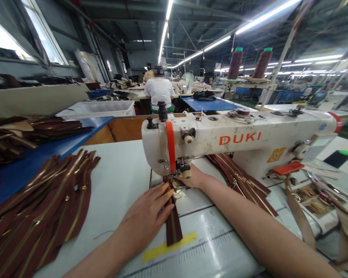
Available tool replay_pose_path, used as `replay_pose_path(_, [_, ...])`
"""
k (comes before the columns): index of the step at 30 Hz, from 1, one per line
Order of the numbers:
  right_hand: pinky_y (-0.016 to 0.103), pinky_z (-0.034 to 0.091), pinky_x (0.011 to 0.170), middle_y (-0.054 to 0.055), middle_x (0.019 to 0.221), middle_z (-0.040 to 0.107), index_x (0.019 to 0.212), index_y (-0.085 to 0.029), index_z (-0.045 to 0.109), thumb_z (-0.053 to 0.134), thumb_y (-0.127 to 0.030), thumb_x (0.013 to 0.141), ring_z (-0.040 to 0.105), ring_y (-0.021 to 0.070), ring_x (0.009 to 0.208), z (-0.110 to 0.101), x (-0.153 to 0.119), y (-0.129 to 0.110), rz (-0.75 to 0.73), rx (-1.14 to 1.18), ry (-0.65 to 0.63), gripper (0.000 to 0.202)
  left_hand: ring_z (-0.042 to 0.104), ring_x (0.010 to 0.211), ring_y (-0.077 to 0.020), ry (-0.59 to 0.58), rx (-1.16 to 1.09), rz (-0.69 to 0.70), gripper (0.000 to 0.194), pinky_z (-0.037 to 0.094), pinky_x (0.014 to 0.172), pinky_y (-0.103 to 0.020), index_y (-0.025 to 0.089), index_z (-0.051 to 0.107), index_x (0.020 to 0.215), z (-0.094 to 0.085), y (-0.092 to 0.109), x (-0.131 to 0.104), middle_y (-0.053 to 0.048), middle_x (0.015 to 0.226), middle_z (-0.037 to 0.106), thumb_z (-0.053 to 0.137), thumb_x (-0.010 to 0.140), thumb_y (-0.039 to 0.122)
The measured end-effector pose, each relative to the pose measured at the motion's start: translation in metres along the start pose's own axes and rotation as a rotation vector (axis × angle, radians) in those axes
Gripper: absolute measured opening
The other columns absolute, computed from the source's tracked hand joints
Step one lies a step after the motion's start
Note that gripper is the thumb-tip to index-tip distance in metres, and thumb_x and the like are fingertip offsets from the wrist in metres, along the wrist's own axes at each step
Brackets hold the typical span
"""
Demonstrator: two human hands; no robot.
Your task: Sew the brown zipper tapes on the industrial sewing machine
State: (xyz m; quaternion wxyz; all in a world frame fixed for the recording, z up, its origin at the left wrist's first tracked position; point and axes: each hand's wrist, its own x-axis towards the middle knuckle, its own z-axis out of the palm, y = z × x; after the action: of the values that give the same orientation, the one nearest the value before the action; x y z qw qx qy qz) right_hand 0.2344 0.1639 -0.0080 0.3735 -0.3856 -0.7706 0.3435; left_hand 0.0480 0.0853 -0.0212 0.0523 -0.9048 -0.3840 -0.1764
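Observation:
A brown zipper (173, 227) with a dull gold tooth line lies under the needle area of a white sewing machine (203, 131), its free end pointing toward me. My left hand (147, 210) rests on the zipper just in front of the presser foot, fingers stretched out and lying along it. My right hand (193, 177) reaches in behind the machine head, close to the needle; its fingers are mostly hidden by the machine parts. More brown zippers (240, 179) pass under the machine arm, beside my right forearm. A large pile of brown zippers (55, 204) spreads over the table to the left.
Yellow tape (156, 253) and a printed ruler mark the table's front. An accessory tray (319, 208) with scissors and small parts stands right, near a black thread cone (338, 158). Further zippers (26, 131) lie on a blue table. A person in white (159, 92) sits ahead.

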Motion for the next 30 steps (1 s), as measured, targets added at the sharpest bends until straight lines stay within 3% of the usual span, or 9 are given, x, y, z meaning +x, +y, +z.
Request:
replay_pose_path(10, [0.035,0.048,0.091,0.002,0.084,0.072,0.08,-0.019,0.069,0.059,-0.029,0.08,0.064,0.0213,0.094,0.0007,-0.0028,-0.0026,-0.083,0.037,-0.03,0.014,0.056,0.116,-0.0237,0.031,0.018,-0.006,0.032,0.047,0.098,-0.042,0.019,0.06,0.118,-0.0038,0.0061,-0.0022,-0.009,0.125,0.061,0.043,0.094,0.033])
replay_pose_path(22, [0.036,0.046,0.094,0.004,0.099,0.07,0.09,-0.02,0.07,0.057,-0.032,0.082,0.062,0.022,0.098,0.0026,-0.001,0.0006,-0.11,0.003,-0.023,0.019,0.057,0.115,-0.0246,0.028,0.033,-0.003,0.032,0.048,0.097,-0.042,0.018,0.06,0.118,-0.006,0.0079,-0.0024,-0.01,0.124,0.062,0.045,0.093,0.032])
replay_pose_path(30, [0.035,0.046,0.092,0.004,0.092,0.072,0.087,-0.019,0.07,0.057,-0.031,0.082,0.063,0.0216,0.093,0.0027,-0.0009,0.005,-0.095,-0.047,-0.049,0.018,0.056,0.115,-0.0249,0.005,0.049,0.009,0.032,0.048,0.097,-0.043,0.017,0.06,0.118,-0.0058,0.0075,-0.0018,-0.011,0.125,0.061,0.046,0.093,0.03])
